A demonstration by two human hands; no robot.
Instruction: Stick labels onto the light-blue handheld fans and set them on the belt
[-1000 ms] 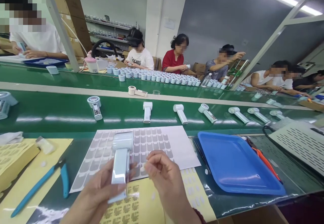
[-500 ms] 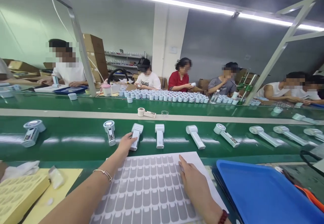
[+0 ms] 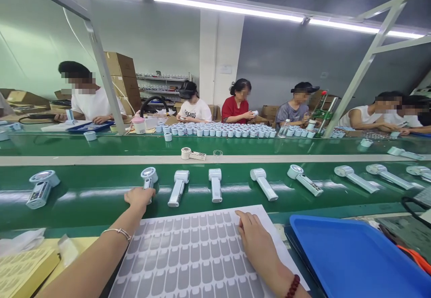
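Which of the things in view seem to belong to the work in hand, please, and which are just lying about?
In use, apparently:
- pale-blue round-headed device at the left hand
- white sheet of grey stickers under the right hand

Lying about, apparently:
- blue plastic tray
- clear round ring

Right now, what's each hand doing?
Left hand: fingers closed around the handle of a light-blue device on the green belt.
Right hand: open, holding nothing, resting on the sticker sheet.

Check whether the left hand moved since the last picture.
Yes: the left hand has shifted left relative to the white round-headed device on the grey strip.
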